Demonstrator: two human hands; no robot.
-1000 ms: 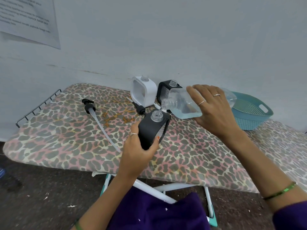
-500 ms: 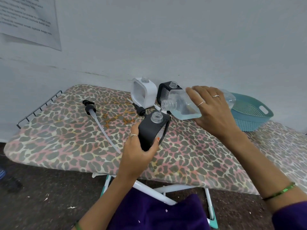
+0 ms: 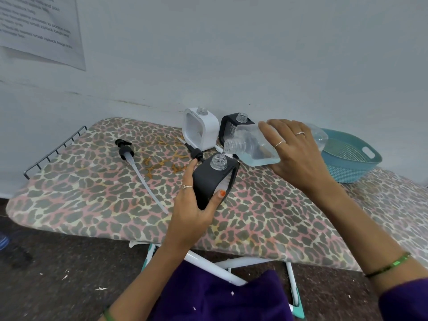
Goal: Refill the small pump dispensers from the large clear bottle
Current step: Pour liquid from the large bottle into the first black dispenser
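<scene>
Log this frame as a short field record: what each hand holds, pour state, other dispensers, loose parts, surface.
left hand: left hand grips the black dispenser, tilted, neck open
right hand: right hand holds the large clear bottle, tipped mouth-down to the left
pour: thin stream runs from the bottle mouth into the dispenser neck
other dispensers: white dispenser and second black dispenser, upright by the wall, both uncapped
loose parts: long-tube pump; smaller pump
surface: leopard-print ironing board
aside: teal basket

Clear bottle [image 3: 259,147] over blk dispenser [image 3: 214,181]
</scene>
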